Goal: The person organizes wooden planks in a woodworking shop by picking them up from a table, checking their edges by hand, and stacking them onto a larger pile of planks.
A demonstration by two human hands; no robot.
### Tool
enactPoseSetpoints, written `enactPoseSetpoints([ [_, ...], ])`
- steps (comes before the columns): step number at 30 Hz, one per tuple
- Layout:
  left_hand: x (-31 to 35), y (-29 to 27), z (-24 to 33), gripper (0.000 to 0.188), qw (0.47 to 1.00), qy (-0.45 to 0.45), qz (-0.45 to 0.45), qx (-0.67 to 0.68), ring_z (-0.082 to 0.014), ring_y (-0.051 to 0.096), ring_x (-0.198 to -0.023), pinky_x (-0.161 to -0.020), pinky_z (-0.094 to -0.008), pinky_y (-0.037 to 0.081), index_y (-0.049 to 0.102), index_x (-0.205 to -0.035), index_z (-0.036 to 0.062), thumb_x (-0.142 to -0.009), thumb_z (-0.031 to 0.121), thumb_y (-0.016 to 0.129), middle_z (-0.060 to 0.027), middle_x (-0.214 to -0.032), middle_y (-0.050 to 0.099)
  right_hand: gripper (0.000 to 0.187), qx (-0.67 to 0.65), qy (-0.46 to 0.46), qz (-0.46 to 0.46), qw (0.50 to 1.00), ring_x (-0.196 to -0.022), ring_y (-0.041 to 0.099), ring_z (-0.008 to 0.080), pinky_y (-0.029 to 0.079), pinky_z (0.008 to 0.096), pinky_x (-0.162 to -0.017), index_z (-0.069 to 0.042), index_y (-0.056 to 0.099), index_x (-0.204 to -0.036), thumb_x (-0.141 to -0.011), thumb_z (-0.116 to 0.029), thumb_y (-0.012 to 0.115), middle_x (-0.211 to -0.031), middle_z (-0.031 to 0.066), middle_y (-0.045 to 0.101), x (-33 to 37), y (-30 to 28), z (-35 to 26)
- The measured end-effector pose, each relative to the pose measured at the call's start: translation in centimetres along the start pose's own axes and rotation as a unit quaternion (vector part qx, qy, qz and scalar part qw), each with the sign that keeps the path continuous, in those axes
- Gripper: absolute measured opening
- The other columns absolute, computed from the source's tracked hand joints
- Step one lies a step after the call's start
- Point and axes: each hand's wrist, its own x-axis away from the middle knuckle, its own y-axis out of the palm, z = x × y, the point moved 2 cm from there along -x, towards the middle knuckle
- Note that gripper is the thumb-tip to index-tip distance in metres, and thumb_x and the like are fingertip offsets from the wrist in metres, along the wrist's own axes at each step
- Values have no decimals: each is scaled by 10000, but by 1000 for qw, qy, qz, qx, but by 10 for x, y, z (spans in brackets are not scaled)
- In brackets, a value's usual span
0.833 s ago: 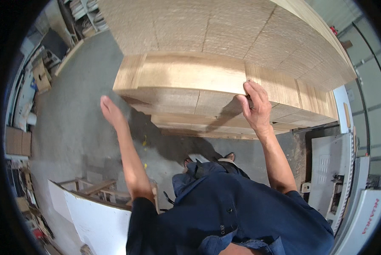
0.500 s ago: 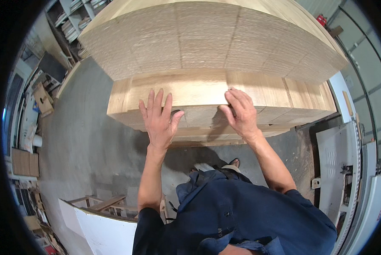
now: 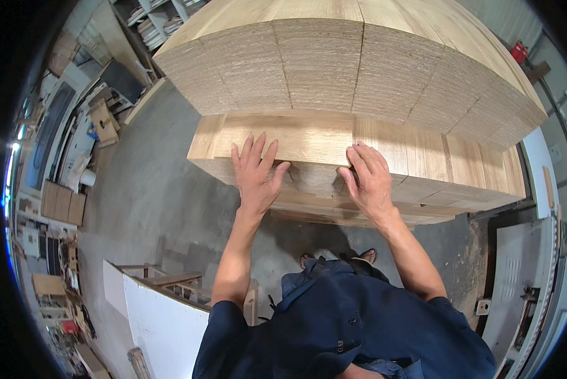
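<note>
A lower step of stacked pale wooden boards (image 3: pixel 296 136) lies in front of me, with grainy cut ends facing me. My left hand (image 3: pixel 258 177) rests at its front edge, fingers spread flat over the top of a board and thumb out to the side. My right hand (image 3: pixel 370 180) is at the same edge, farther right, beside a seam between boards. Its fingers are bent over the top edge, and the thumb points left near the cut ends. Neither hand has anything lifted. The undersides of both hands are hidden.
Behind rises a taller stack of boards (image 3: pixel 321 66). A white panel with a wooden frame (image 3: pixel 163 328) stands at lower left on the grey floor (image 3: pixel 150 196). White machinery (image 3: pixel 523 265) flanks me on the right. Shelves (image 3: pixel 160 22) stand at far left.
My view has shifted, so the stacks and floor sit farther right and slightly lower in the picture. Both hands stay at the front edge of the lower boards, with little change in pose.
</note>
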Motion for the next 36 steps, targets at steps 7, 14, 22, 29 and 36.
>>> enactPoseSetpoints([
  [7, 1, -8, -1, 616, 999, -1, -31, -17, -405, 413, -1373, -1151, -617, 196, 568, -1367, 78, -813, 250, 774, -155, -1451, 508, 445, -17, 6, -2, 1000, -1136, 599, 399, 460, 483, -1000, 19, 626, -1189, -796, -132, 769, -1169, 199, 635, 2, 0, 0],
  [14, 9, -11, 28, 650, 999, 32, -4, 16, -392, 400, -1397, -1154, -597, 231, 540, -1393, 77, -798, 197, 774, -158, -1486, 475, 440, 12, 12, -10, 1000, -1173, 592, 376, 438, 479, -1032, 8, 631, -1207, -818, -149, 762, -1196, 188, 641, 5, 5, 1],
  [22, 66, 10, 104, 480, 975, 35, -41, 217, -340, 523, -1289, -1143, -541, 327, 636, -1251, 43, -799, 154, 752, -160, -1356, 573, 563, 32, 6, -28, 999, -1293, 506, 394, 344, 548, -1116, 13, 529, -1348, -835, -91, 735, -1372, 222, 536, 34, -28, -7],
  [29, 180, 92, 127, 311, 888, -195, -239, 340, -355, 648, -1058, -945, -457, 506, 699, -1115, 14, -890, 228, 679, -164, -1111, 707, 453, 63, 174, -124, 975, -1234, 562, 403, 448, 456, -1044, 5, 577, -1302, -861, -22, 673, -1336, 228, 573, 141, -99, 5],
  [36, 213, 115, 161, 348, 874, -202, -327, 296, -378, 649, -1044, -888, -453, 521, 696, -1148, 35, -908, 284, 659, -184, -1090, 706, 339, 7, 315, -159, 936, -1108, 639, 402, 519, 421, -943, -7, 620, -1226, -898, -82, 657, -1241, 228, 631, 232, -155, 49],
])
